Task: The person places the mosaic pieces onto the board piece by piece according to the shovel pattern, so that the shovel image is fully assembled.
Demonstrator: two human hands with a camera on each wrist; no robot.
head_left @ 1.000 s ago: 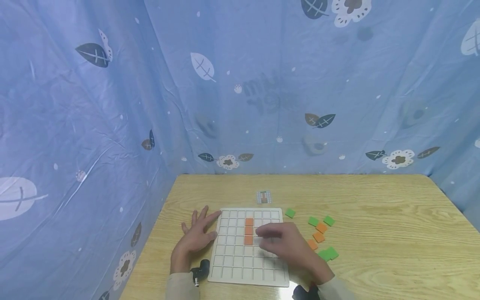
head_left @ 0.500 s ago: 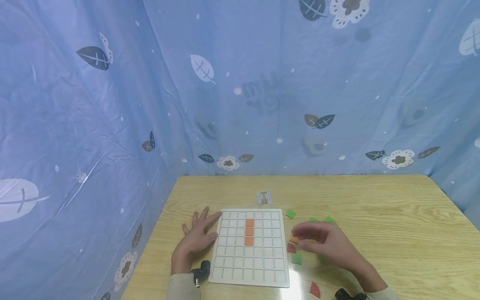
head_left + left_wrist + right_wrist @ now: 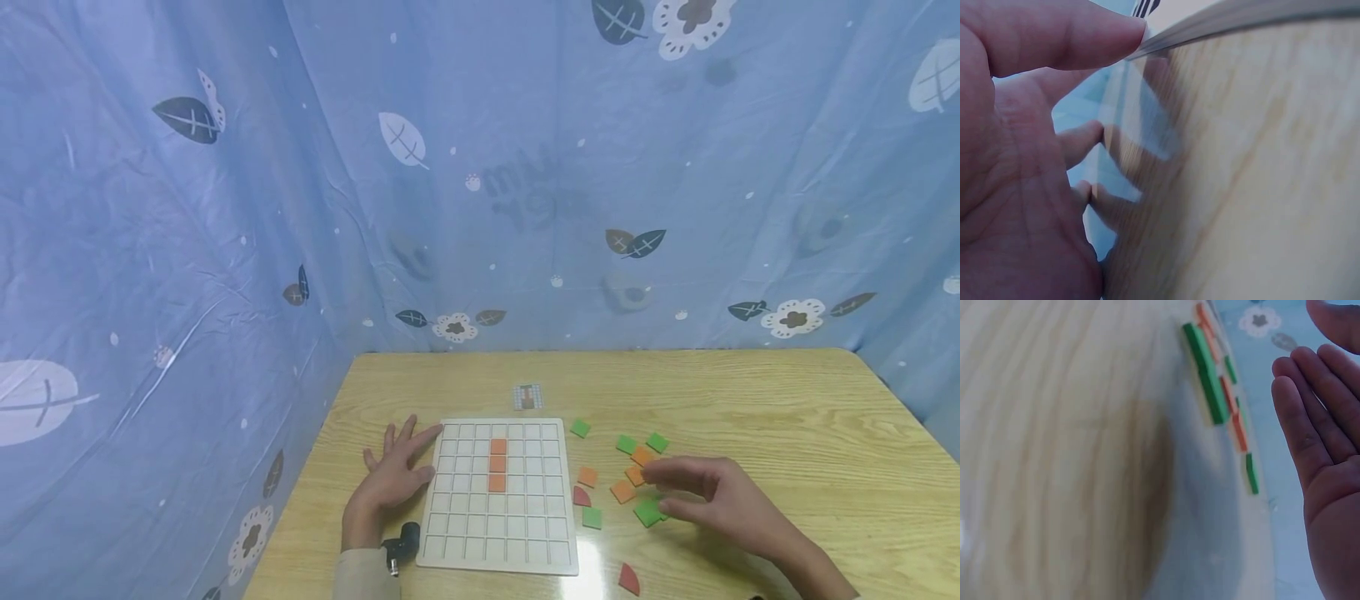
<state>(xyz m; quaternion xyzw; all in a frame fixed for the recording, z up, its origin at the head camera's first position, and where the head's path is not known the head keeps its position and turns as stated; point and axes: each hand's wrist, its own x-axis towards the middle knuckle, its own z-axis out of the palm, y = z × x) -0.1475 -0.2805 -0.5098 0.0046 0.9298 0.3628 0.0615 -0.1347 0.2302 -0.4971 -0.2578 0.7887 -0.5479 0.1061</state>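
Three orange square tiles (image 3: pixel 498 463): sat in adjoining cells of one column on the white grid board (image 3: pixel 495 528).
Left hand (image 3: pixel 392 480): lay spread, forefinger and thumb touching the board's left side.
Right hand (image 3: pixel 723 500): hung empty near loose green tiles (image 3: pixel 648 512) and loose orange tiles (image 3: pixel 622 492), thumb apart from nearly straight fingers.
Red quarter-circle pieces (image 3: pixel 629 578): lay to the board's right.
Wooden table (image 3: pixel 787 417): showed wavy pale grain, with glare (image 3: pixel 591 568) by the board's near right corner.
Picture card (image 3: pixel 527 397): lay flat beyond the board.
Blue curtain (image 3: pixel 480 250): hung creased behind and at left, printed with leaves and flowers.
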